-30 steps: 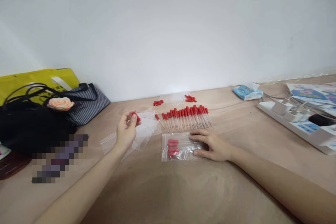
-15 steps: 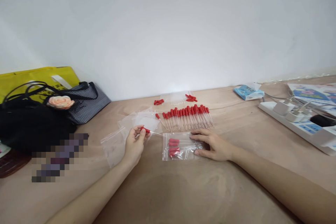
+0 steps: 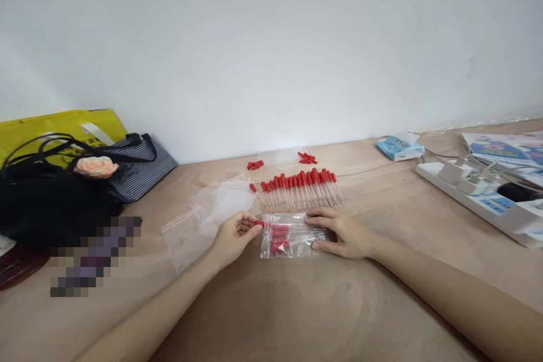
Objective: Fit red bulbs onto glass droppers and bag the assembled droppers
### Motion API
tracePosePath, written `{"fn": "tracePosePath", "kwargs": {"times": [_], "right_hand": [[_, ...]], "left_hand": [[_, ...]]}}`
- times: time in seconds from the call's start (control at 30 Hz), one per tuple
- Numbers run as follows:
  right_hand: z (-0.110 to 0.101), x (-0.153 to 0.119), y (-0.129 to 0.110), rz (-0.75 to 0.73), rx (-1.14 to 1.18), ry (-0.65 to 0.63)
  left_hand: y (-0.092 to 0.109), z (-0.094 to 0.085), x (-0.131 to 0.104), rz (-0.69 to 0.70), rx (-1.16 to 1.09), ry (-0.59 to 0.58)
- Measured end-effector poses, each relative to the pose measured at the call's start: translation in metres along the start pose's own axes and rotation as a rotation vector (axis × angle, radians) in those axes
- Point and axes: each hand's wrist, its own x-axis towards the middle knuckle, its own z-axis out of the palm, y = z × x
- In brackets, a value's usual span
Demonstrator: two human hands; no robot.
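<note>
A clear zip bag (image 3: 300, 250) lies flat on the wooden table, with several red-capped droppers (image 3: 280, 233) inside, caps to the left. My left hand (image 3: 237, 236) pinches the red end of another dropper (image 3: 259, 223) at the bag's left edge; its thin tube appears to be inside the bag. My right hand (image 3: 341, 235) rests on the bag's right end, thumb and fingers spread apart. Beyond the bag, several red-capped droppers (image 3: 299, 191) are lined up in a row, with one cap (image 3: 253, 187) set slightly apart at the left.
Empty clear bags (image 3: 182, 235) overlap left of the row. Two small piles of red caps (image 3: 255, 165) lie near the wall. A striped bag (image 3: 142, 167) and black bag (image 3: 51, 209) are at left; a blue packet (image 3: 400, 147) and power strip (image 3: 475, 186) at right.
My left hand has moved right to the bag, bringing the dropper's red end to its left edge. My right hand has stayed almost in place.
</note>
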Motion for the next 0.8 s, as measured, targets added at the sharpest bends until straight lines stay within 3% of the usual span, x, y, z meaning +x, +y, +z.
{"fn": "tracePosePath", "kwargs": {"times": [0.33,0.53,0.8], "right_hand": [[0.000,0.000,0.002,-0.006,0.005,-0.009],[0.001,0.000,0.002,-0.011,0.007,-0.010],[0.001,0.000,0.002,-0.008,0.010,0.006]], "left_hand": [[0.007,0.011,0.006,-0.209,-0.137,-0.023],[0.012,0.013,0.003,-0.175,-0.218,-0.053],[0.004,0.017,0.005,-0.186,-0.277,-0.234]]}}
